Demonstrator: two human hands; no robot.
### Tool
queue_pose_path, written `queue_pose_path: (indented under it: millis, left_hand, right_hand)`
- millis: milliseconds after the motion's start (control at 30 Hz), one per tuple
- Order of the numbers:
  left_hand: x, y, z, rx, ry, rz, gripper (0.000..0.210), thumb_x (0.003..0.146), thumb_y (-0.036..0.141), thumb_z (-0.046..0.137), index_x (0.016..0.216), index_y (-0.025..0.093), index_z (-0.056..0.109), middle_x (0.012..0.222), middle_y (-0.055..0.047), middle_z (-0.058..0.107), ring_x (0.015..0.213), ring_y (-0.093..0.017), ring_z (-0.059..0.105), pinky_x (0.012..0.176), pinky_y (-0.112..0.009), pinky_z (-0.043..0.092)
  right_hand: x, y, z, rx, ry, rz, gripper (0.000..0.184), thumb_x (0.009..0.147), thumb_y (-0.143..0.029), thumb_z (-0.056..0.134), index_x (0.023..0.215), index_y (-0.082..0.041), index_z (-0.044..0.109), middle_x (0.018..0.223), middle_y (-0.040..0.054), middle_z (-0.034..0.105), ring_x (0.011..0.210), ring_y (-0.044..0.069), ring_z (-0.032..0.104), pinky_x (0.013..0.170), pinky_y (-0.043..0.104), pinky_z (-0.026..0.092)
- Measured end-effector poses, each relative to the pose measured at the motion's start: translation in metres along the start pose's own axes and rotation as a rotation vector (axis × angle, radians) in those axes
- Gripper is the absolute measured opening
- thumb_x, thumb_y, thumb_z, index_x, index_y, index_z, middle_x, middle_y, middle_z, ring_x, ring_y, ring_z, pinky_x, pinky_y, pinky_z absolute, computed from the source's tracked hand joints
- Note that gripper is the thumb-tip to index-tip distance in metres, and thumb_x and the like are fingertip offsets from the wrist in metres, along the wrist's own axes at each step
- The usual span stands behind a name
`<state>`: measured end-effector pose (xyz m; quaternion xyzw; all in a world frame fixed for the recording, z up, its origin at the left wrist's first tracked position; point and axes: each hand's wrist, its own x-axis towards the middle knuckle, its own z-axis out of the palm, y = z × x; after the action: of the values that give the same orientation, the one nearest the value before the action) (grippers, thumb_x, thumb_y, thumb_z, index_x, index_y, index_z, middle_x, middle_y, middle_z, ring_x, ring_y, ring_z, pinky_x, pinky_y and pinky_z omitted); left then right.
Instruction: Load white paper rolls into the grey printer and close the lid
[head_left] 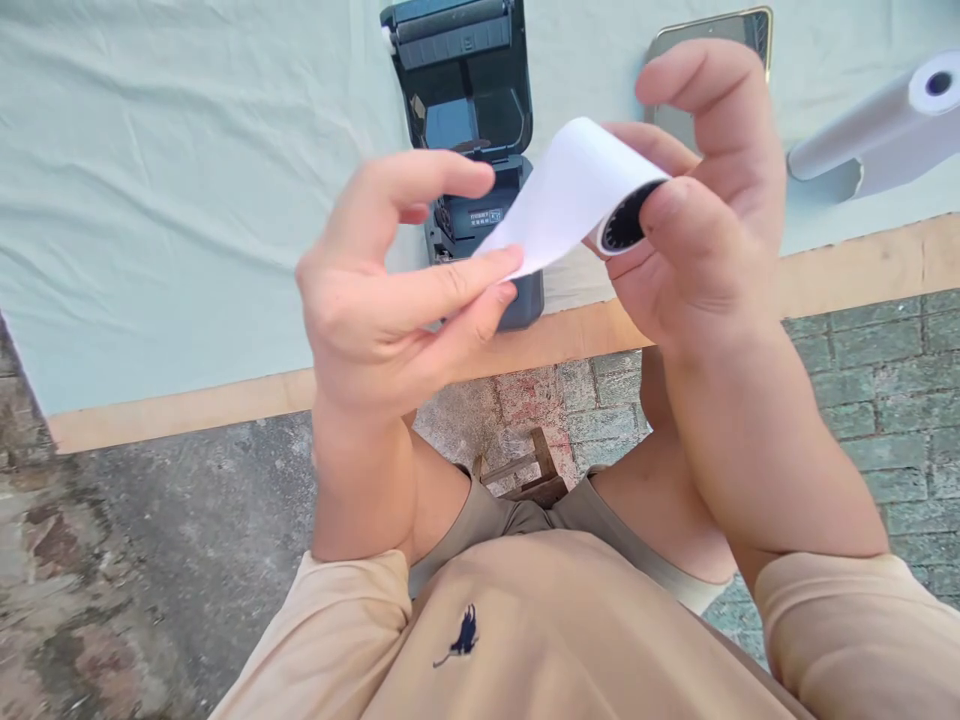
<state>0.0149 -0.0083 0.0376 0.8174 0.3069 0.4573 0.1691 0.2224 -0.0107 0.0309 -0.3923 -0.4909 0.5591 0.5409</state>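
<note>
A small white paper roll (577, 170) with a black core is held up above the table's near edge. My right hand (712, 200) is closed round the roll, thumb on its black-cored end. With thumb and a finger, my left hand (397, 290) pinches the free end of the paper, which is drawn out to the left. Behind the hands, a dark portable printer (469, 120) lies on the cloth with its lid swung up. Its lower part is partly hidden by the paper and my left hand.
A phone (742, 28) lies behind my right hand. Farther right is a larger white paper roll (877, 120), partly unrolled. A pale cloth (187, 200) covers the table, whose bare wooden edge (187, 405) faces me. Beneath the table stands a wooden stool (546, 470).
</note>
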Motion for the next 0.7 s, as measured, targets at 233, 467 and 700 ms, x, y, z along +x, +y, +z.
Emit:
queue_pose_path:
  millis: [233,467,700]
  left_hand:
    - [0.010,0.021,0.021,-0.027,0.064,-0.133,0.008,0.080,0.025,0.060,0.079,0.024,0.068,0.097,-0.003,0.068,0.094,-0.015,0.062,0.079,-0.036,0.050]
    - [0.009,0.015,0.022,0.000,0.119,-0.168,0.026,0.071,0.021,0.073,0.095,0.025,0.067,0.092,0.001,0.067,0.090,-0.016,0.062,0.079,-0.036,0.051]
    - [0.005,0.004,0.003,-0.253,0.011,-0.346,0.032,0.075,0.048,0.066,0.097,0.026,0.066,0.071,0.005,0.063,0.057,-0.008,0.057,0.054,-0.027,0.044]
  right_hand:
    - [0.001,0.007,0.013,0.327,-0.150,-0.002,0.028,0.080,-0.042,0.062,0.095,-0.024,0.047,0.080,-0.0044,0.051,0.066,0.007,0.052,0.051,0.019,0.042]
    - [-0.007,0.000,0.019,0.171,-0.270,0.153,0.033,0.085,-0.053,0.055,0.083,-0.020,0.047,0.076,-0.0020,0.045,0.067,0.007,0.046,0.061,0.021,0.046]
    - [-0.014,-0.028,0.022,-0.358,-0.227,-0.100,0.027,0.080,-0.026,0.065,0.103,-0.024,0.051,0.114,-0.0010,0.049,0.095,0.009,0.050,0.079,0.023,0.050]
